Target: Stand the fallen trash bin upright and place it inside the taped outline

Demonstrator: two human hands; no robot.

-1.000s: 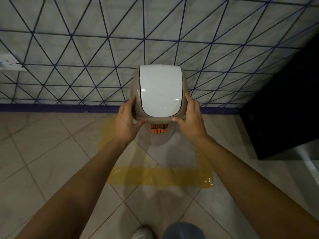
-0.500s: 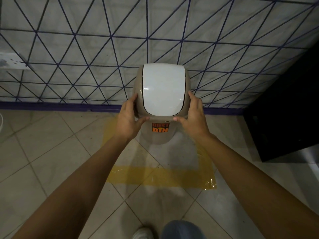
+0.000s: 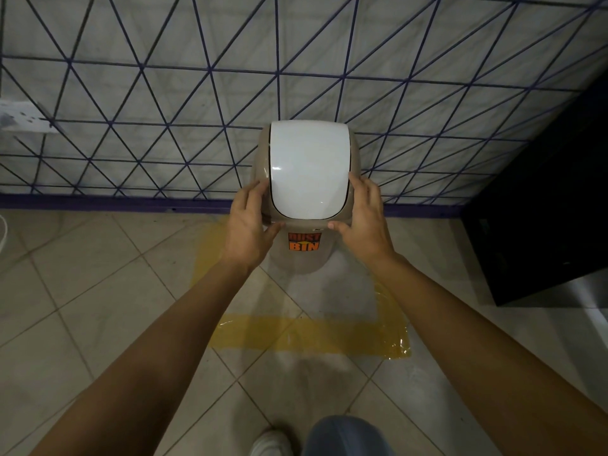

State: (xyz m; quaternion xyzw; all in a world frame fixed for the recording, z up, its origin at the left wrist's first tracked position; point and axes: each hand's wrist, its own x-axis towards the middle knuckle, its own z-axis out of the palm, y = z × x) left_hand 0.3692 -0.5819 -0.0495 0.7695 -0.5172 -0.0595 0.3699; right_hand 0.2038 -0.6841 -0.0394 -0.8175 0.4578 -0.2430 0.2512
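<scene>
Trash bin [image 3: 307,255]: a beige bin standing upright on the floor, close to the wall, seen from above; an orange sticker reading "DUST BIN" sits on its front.
Swing lid [image 3: 309,169]: white and glossy, set in the beige domed top, closed.
Left hand [image 3: 248,228]: clasped on the left side of the bin's domed top, fingers [image 3: 253,195] along the edge beside the white lid, thumb hooked under the front rim.
Right hand [image 3: 367,222]: gripping the right side of the same top, fingers laid along the lid's right edge, thumb pointing inward across the front rim.
Taped outline [image 3: 309,337]: yellow tape on the floor, with one wide strip nearest the camera and fainter strips running towards the wall at left and right; the bin's base lies between the side strips, beyond the near strip.
Floor [image 3: 98,291]: pale square tiles laid diagonally.
Wall [image 3: 164,93]: light tiles crossed by dark blue triangular lines, with a dark blue band at the bottom.
Black cabinet [image 3: 543,209]: dark, to the right of the bin, well apart from it.
Person: both bare forearms reach forward; a shoe [image 3: 271,442] and a blue trouser knee show at the bottom edge.
</scene>
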